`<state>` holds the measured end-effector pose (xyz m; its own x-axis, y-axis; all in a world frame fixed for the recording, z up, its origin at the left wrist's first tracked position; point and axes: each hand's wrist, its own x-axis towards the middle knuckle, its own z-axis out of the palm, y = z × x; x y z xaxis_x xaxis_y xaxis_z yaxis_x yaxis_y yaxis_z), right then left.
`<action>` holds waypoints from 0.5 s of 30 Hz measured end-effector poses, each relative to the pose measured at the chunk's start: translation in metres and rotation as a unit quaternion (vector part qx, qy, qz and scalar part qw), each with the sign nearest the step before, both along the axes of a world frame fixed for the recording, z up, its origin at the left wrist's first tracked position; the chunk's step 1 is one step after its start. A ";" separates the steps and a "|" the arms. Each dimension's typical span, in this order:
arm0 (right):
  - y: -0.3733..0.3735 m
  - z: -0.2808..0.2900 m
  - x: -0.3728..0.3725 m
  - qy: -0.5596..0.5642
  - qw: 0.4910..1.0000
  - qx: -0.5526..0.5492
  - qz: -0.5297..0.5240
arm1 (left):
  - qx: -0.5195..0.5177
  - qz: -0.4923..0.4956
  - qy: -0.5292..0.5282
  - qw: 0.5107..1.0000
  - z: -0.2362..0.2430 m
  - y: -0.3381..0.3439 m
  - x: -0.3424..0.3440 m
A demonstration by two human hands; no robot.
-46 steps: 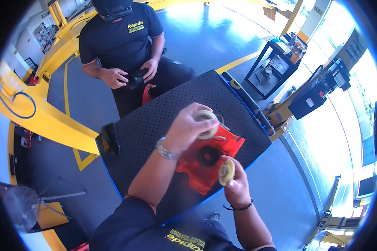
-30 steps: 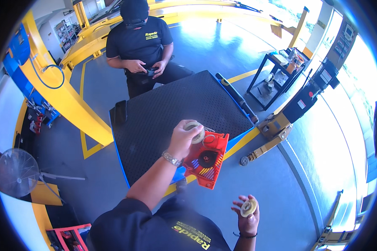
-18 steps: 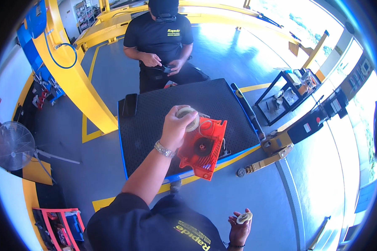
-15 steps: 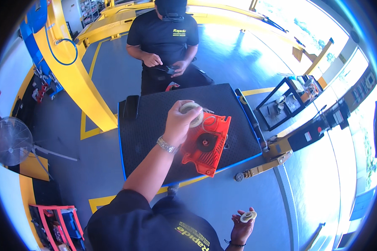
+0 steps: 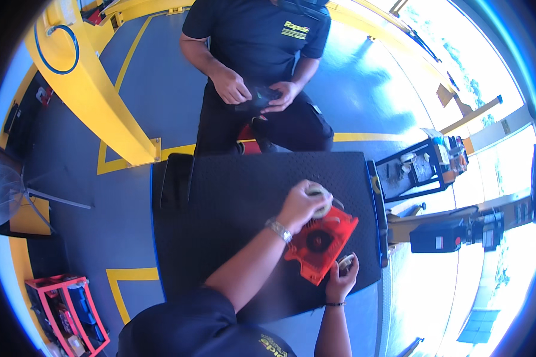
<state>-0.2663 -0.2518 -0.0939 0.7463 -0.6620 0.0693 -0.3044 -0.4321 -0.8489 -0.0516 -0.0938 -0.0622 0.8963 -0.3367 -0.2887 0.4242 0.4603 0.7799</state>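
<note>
An orange-red plastic housing (image 5: 333, 229) with vent slots and a black round piece (image 5: 319, 240) in its middle lies on the black ridged tabletop (image 5: 238, 196). At its far end my left hand (image 5: 301, 208), with a metal watch on the wrist, is closed on a pale round ring (image 5: 320, 202). Fingers cover part of that ring. My right hand (image 5: 343, 279), by the housing's near right edge, grips a small pale disc (image 5: 346, 262) between the fingers. Whether either piece touches the housing I cannot tell.
A black phone-like slab (image 5: 177, 178) lies at the table's far left. Across the table, a seated person (image 5: 256, 59) holds a dark flat item (image 5: 259, 98). A yellow post (image 5: 95, 89) stands left, a fan (image 5: 5, 193) farther left, a black cart (image 5: 414, 169) right.
The view has shifted. My left hand has come lower with the ring, over the housing's far end. My right hand has risen from below the table to beside the housing, holding the disc.
</note>
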 end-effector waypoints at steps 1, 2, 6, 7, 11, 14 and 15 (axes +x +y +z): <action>0.001 -0.007 0.019 0.024 0.997 -0.076 -0.013 | 0.047 -0.006 -0.025 0.999 -0.002 0.000 0.002; 0.000 -0.010 0.021 0.030 0.991 -0.127 0.004 | 0.094 -0.013 -0.049 0.994 -0.005 -0.003 0.004; 0.012 -0.003 0.023 0.018 0.995 -0.099 0.000 | 0.181 -0.044 -0.085 0.979 -0.001 -0.001 0.002; 0.010 -0.004 0.021 0.012 0.996 -0.091 0.010 | 0.189 -0.054 -0.089 0.976 0.005 0.001 0.003; 0.005 -0.010 0.017 -0.030 0.999 -0.035 0.027 | 0.200 -0.092 -0.103 0.970 0.013 0.009 0.005; 0.003 -0.013 0.012 -0.043 0.998 -0.002 0.038 | 0.177 -0.101 -0.095 0.974 0.010 0.010 0.005; 0.002 -0.012 0.015 -0.045 0.998 -0.021 0.035 | 0.170 -0.104 -0.094 0.976 0.010 0.010 0.007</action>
<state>-0.2510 -0.2495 -0.1061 0.7806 -0.6029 0.1649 -0.1952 -0.4857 -0.8521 -0.0449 -0.0841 -0.0519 0.8669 -0.4296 -0.2527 0.3159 0.0816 0.9453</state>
